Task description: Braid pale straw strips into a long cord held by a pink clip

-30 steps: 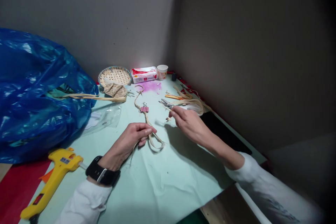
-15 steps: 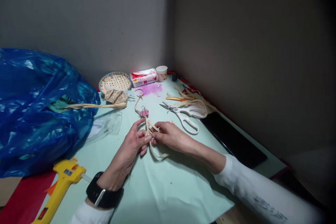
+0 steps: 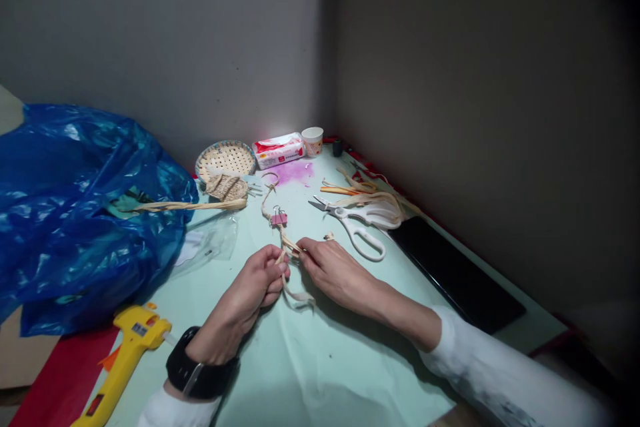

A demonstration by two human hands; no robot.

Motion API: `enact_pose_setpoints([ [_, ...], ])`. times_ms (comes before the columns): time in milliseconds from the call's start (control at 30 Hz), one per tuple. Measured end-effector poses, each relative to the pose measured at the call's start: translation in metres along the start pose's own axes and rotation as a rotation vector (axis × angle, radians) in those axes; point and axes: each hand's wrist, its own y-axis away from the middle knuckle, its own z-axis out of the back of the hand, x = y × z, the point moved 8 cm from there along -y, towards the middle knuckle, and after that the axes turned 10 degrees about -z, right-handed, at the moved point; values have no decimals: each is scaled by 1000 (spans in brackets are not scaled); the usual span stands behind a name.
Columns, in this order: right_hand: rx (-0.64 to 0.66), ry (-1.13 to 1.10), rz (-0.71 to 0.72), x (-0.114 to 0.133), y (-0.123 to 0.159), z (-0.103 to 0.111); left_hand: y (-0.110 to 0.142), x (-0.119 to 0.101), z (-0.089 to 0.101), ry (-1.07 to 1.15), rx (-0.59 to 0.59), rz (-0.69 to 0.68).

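A thin braided cord of pale raffia (image 3: 266,208) runs toward me over the light green sheet, a ring at its far end. A pink binder clip (image 3: 279,219) grips it partway along. Below the clip, loose strands part between my hands. My left hand (image 3: 263,277) pinches the strands at the left, fingers closed. To the right, my right hand (image 3: 325,267) pinches other strands, its fingertips partly hidden. One loose strand end (image 3: 300,298) curls on the sheet beneath them.
White-handled scissors (image 3: 353,220) and a black tablet-like slab (image 3: 455,273) lie at the right, by more raffia (image 3: 375,199). A yellow glue gun (image 3: 123,363) and a blue plastic bag (image 3: 85,220) occupy the left. Behind are a woven basket (image 3: 235,155), tissue pack (image 3: 280,150) and paper cup (image 3: 313,141).
My right hand has left the scissors, which now lie on the sheet, and come to the strands beside my left hand. The strands have since been drawn apart. The view has shifted slightly.
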Motion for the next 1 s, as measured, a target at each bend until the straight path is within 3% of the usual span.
enact_pose_setpoints([
  [600,97,114,-61,6,17,4,0,7,-1,-10,-182,-27],
  [900,-12,-191,-25,0,-1,0,1,5,1,-6,-198,-52],
  [1000,59,-323,-43,-5,-5,-9,0,5,1,-13,-187,-51],
])
